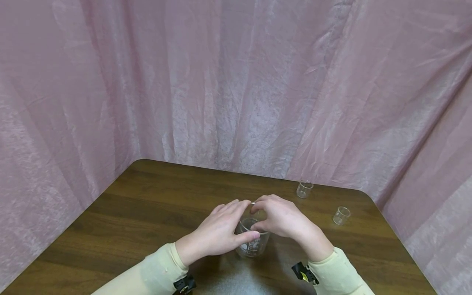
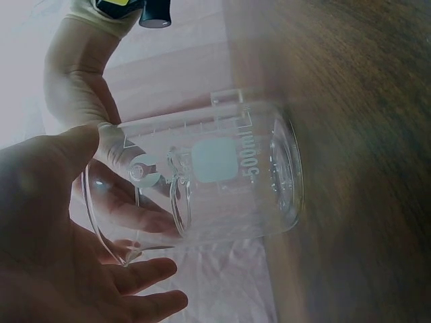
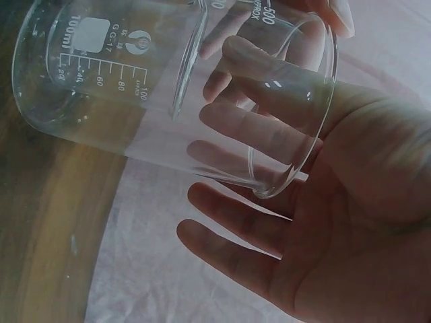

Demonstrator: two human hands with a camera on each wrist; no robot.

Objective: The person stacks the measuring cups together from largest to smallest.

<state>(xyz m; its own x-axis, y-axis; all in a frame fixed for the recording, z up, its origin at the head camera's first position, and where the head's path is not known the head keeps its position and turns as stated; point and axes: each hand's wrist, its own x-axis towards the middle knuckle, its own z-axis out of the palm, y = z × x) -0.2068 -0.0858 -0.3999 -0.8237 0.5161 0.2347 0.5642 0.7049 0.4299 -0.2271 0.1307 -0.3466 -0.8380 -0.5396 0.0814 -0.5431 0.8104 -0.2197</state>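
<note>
A clear glass beaker (image 1: pixel 254 248) marked 500ml in the left wrist view stands upright on the table in front of me. Inside it, low down, sits a smaller beaker (image 3: pixel 91 33) marked 100ml. My left hand (image 1: pixel 221 233) wraps the rim from the left, thumb at the near side and fingers round the far side. From the right, my right hand (image 1: pixel 282 217) reaches over the rim with thumb and forefinger inside the mouth. Their tips (image 3: pixel 219 118) are just above the small beaker's rim, fairly straight and spread apart; its other fingers extend behind the glass.
Two small clear glass beakers stand on the right of the table: one (image 1: pixel 304 189) near the back edge, the other (image 1: pixel 341 216) closer to the right edge. The brown wooden table (image 1: pixel 166 196) has rounded back corners. Pink curtains (image 1: pixel 239 82) hang around it.
</note>
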